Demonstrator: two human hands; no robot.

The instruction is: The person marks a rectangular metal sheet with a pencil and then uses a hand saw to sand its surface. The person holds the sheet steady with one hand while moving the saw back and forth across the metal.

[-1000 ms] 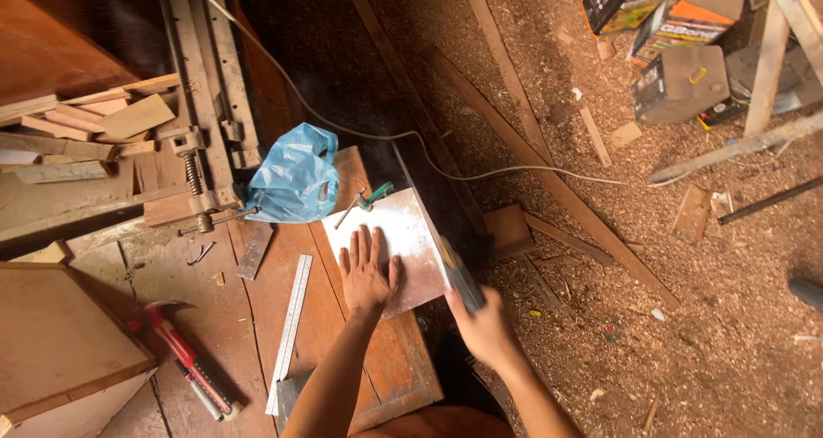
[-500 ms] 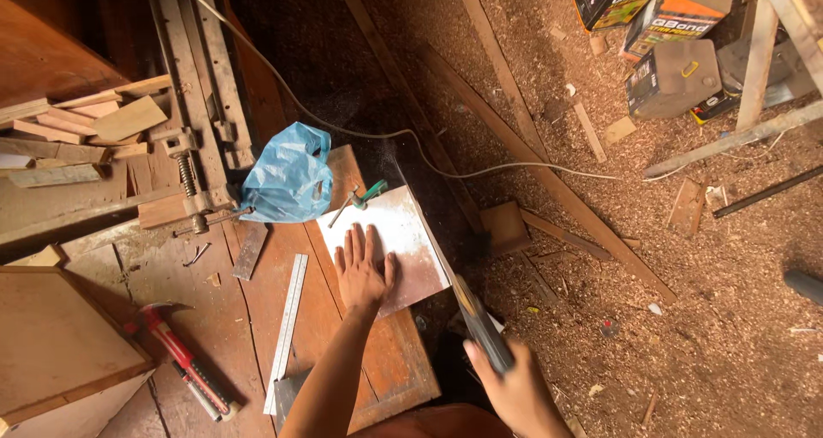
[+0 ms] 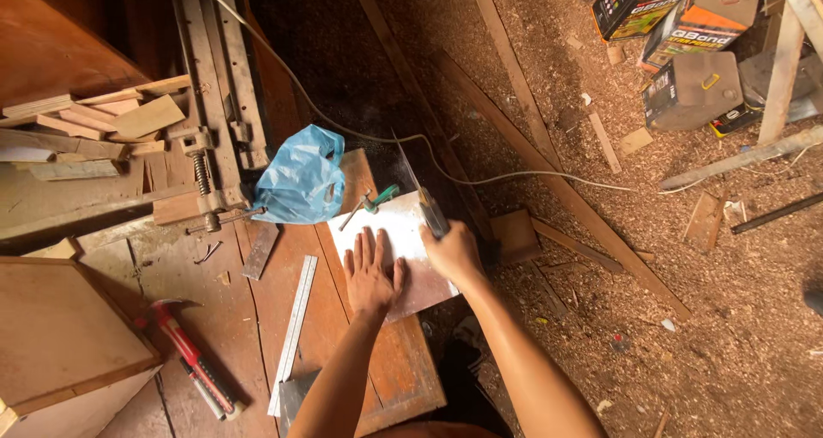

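My left hand (image 3: 370, 271) lies flat, fingers spread, on a white-faced board (image 3: 396, 232) that rests on a brown wooden workbench (image 3: 326, 335). At the board's right edge my right hand (image 3: 453, 251) grips the handle of a hand saw (image 3: 420, 194), whose blade runs up and away along that edge. A green-handled screwdriver (image 3: 370, 203) lies on the board's far corner, just beyond my left fingertips.
A blue plastic bag (image 3: 300, 181) sits behind the board. A steel square (image 3: 291, 331), a red hammer (image 3: 176, 335) and a clamp (image 3: 210, 189) lie on the bench. Wood offcuts (image 3: 103, 125) are stacked left. The sawdust floor holds planks, a white cable (image 3: 531, 177) and boxes (image 3: 686, 35).
My right hand has pushed the saw forward, from low near the bench's front edge up alongside the board. My left hand has stayed flat on the board.
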